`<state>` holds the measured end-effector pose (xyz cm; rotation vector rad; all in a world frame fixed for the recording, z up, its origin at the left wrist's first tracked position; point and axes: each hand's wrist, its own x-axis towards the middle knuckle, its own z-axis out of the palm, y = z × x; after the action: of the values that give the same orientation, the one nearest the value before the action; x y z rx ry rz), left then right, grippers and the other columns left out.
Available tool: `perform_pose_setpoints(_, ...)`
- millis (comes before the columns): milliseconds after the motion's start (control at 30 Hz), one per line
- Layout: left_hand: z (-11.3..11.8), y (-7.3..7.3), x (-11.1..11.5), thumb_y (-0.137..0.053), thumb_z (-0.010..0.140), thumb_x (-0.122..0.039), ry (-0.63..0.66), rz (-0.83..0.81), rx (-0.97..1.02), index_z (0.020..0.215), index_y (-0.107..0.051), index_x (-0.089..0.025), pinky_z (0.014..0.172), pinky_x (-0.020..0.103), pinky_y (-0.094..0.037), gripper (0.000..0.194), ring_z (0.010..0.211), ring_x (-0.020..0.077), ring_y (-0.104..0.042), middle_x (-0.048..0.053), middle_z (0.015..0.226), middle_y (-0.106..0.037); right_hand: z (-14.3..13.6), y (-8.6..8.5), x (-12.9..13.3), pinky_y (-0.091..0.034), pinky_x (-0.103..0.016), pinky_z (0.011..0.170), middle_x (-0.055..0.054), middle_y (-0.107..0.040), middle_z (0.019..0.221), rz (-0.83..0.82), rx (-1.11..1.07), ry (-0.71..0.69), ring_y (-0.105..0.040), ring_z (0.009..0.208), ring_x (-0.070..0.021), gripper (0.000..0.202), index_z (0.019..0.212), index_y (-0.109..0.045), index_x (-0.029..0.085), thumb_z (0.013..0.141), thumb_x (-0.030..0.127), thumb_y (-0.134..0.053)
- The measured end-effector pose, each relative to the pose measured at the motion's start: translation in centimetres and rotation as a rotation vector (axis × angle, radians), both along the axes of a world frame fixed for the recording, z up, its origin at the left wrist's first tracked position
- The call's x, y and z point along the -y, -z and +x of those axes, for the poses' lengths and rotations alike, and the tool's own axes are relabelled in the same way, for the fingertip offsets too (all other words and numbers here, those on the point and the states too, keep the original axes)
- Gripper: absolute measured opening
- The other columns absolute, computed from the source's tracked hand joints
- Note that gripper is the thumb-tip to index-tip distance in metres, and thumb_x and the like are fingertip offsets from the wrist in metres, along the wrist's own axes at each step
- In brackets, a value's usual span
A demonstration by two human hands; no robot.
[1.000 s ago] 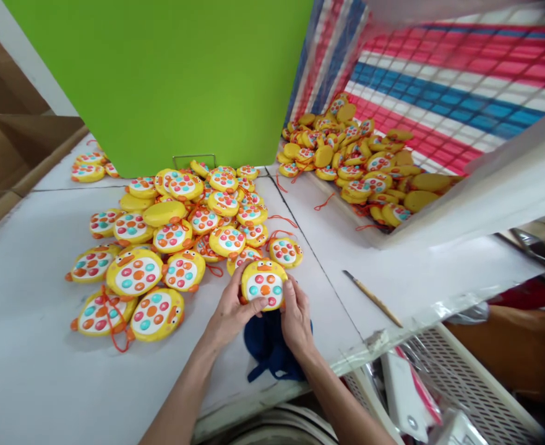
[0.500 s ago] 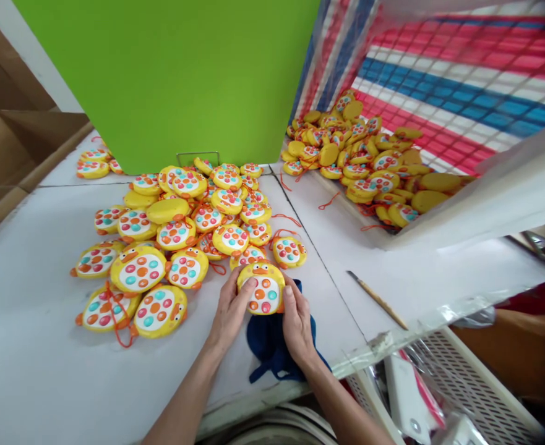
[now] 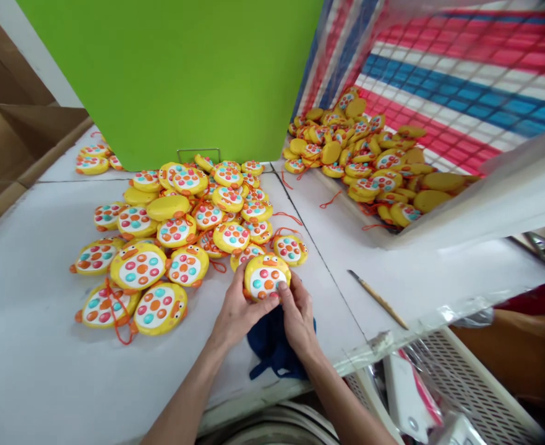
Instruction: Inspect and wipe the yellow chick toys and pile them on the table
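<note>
A yellow duck-shaped pop toy, with a white belly of coloured round bumps, is held face-up between both hands. My left hand grips its left side, the thumb along the lower edge. My right hand closes on the right side, its thumb on the bumps near the lower right. Beneath the hands lies a dark blue cloth. Beyond and to the left, a pile of similar duck toys covers the table, several with orange cord loops. One toy sits just past my right fingers.
A wood-handled knife lies at the right. Behind it, a mesh-sided bin holds many more duck toys. A green panel stands at the back, a cardboard box at the left. Below the table edge is a white slotted basket.
The duck toy has moved slightly up and right in my hands. My left thumb has shifted from its face to the lower edge, and my right thumb has come onto the bumps.
</note>
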<state>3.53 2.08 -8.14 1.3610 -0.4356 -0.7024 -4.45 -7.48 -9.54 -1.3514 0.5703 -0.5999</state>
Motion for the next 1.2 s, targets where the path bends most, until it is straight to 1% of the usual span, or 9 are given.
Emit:
perform_pose_setpoints(67, -0.1, -0.2, 0.0, -0.074, 0.068, -0.029, -0.023, 0.044, 0.033, 0.131, -0.035, -0.02, 0.083, 0.024, -0.052, 0.075, 0.106, 0.0195, -0.058, 0.007, 0.123, -0.056, -0.1, 0.0, 0.0, -0.048, -0.031, 0.092, -0.006, -0.059, 0.121, -0.037, -0.011, -0.011, -0.057, 0.108, -0.02, 0.047, 0.127, -0.049, 0.02, 0.086, 0.042, -0.053)
perform_pose_setpoints(200, 0.0, -0.1, 0.0, -0.073, 0.068, -0.026, -0.037, 0.041, 0.044, 0.131, -0.034, -0.022, 0.083, 0.024, -0.052, 0.074, 0.104, 0.0189, -0.058, 0.007, 0.124, -0.056, -0.2, -0.1, -0.1, -0.044, -0.032, 0.096, -0.007, -0.057, 0.125, -0.094, -0.045, -0.009, -0.053, 0.114, -0.02, 0.049, 0.129, -0.049, 0.018, 0.087, 0.044, -0.05)
perform_pose_setpoints(333, 0.1, -0.1, -0.1, -0.069, 0.073, -0.036, -0.01, 0.014, 0.027, 0.132, -0.035, -0.02, 0.082, 0.028, -0.053, 0.07, 0.109, 0.023, -0.056, 0.01, 0.127, -0.053, -0.2, 0.2, 0.0, -0.046, -0.032, 0.095, -0.007, -0.057, 0.124, -0.073, -0.068, 0.033, -0.054, 0.112, -0.0203, 0.05, 0.128, -0.05, 0.019, 0.087, 0.046, -0.049)
perform_pose_setpoints(467, 0.1, -0.3, -0.1, -0.057, 0.082, -0.044, -0.082, 0.075, 0.031, 0.131, -0.041, -0.019, 0.081, 0.028, -0.053, 0.057, 0.115, 0.0248, -0.052, 0.011, 0.133, -0.049, -0.2, 0.8, 0.0, -0.043, -0.035, 0.098, -0.007, -0.056, 0.126, -0.028, -0.029, 0.025, -0.053, 0.114, -0.0218, 0.05, 0.129, -0.051, 0.02, 0.088, 0.048, -0.047)
perform_pose_setpoints(567, 0.0, -0.4, -0.1, -0.057, 0.081, -0.044, -0.078, 0.095, 0.017, 0.134, -0.038, -0.02, 0.076, 0.028, -0.054, 0.061, 0.114, 0.0257, -0.053, 0.011, 0.134, -0.047, -0.2, 0.8, 0.0, -0.044, -0.034, 0.097, -0.006, -0.057, 0.126, 0.021, 0.028, 0.017, -0.055, 0.113, -0.0215, 0.049, 0.129, -0.051, 0.021, 0.087, 0.047, -0.047)
perform_pose_setpoints(767, 0.1, -0.2, -0.3, -0.057, 0.08, -0.048, 0.011, -0.013, 0.077, 0.139, -0.03, -0.019, 0.091, 0.031, -0.049, 0.07, 0.122, 0.0258, -0.047, 0.011, 0.139, -0.042, -0.1, 0.5, 0.0, -0.047, -0.032, 0.092, -0.006, -0.059, 0.122, 0.059, 0.013, 0.005, -0.057, 0.109, -0.0204, 0.049, 0.129, -0.049, 0.021, 0.085, 0.042, -0.055)
perform_pose_setpoints(867, 0.1, -0.2, -0.2, -0.064, 0.076, -0.044, 0.02, 0.006, 0.093, 0.139, -0.03, -0.019, 0.092, 0.032, -0.048, 0.076, 0.119, 0.0259, -0.049, 0.012, 0.137, -0.044, 0.2, 0.9, 0.1, -0.048, -0.034, 0.091, -0.007, -0.061, 0.119, 0.063, 0.027, 0.029, -0.058, 0.106, -0.0216, 0.048, 0.125, -0.053, 0.019, 0.084, 0.044, -0.054)
perform_pose_setpoints(1033, 0.1, -0.3, 0.0, -0.063, 0.077, -0.037, 0.0, 0.01, 0.104, 0.136, -0.033, -0.02, 0.093, 0.029, -0.048, 0.068, 0.121, 0.0238, -0.048, 0.011, 0.138, -0.044, 0.3, 1.8, 0.2, -0.048, -0.037, 0.092, -0.008, -0.062, 0.118, 0.025, 0.008, 0.111, -0.057, 0.108, -0.0232, 0.051, 0.125, -0.054, 0.019, 0.084, 0.048, -0.049)
perform_pose_setpoints(1200, 0.4, -0.2, -0.1, -0.066, 0.074, -0.039, 0.0, -0.023, 0.018, 0.129, -0.039, -0.018, 0.087, 0.031, -0.052, 0.065, 0.112, 0.0249, -0.055, 0.011, 0.128, -0.053, -0.1, 1.2, 0.1, -0.045, -0.037, 0.096, -0.007, -0.058, 0.124, -0.018, -0.015, 0.068, -0.055, 0.112, -0.0225, 0.049, 0.126, -0.053, 0.02, 0.085, 0.047, -0.049)
